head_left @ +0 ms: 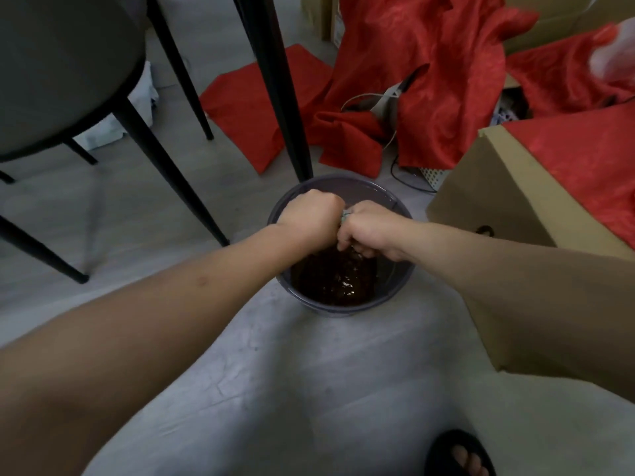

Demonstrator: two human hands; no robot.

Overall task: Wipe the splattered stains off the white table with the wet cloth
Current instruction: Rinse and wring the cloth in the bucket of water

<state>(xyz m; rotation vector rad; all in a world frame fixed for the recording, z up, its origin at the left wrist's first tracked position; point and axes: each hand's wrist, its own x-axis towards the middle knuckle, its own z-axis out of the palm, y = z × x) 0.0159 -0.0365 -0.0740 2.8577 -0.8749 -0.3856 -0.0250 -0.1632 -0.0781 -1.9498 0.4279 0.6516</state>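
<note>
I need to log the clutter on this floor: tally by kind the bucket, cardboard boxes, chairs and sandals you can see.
Round grey plastic bucket of dark water: 1
Brown cardboard boxes: 2, one near, one at the top edge
Dark chair with black legs: 1
Black sandal: 1
Total: 5

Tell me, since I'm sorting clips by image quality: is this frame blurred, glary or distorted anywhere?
Head view: fairly sharp at the left hand and right hand clenched on the cloth over the bucket; small glints on its dark water; the top right corner smears into white blur; wide-angle bending stretches the forearms and chair legs; soft, dim lighting.
</note>
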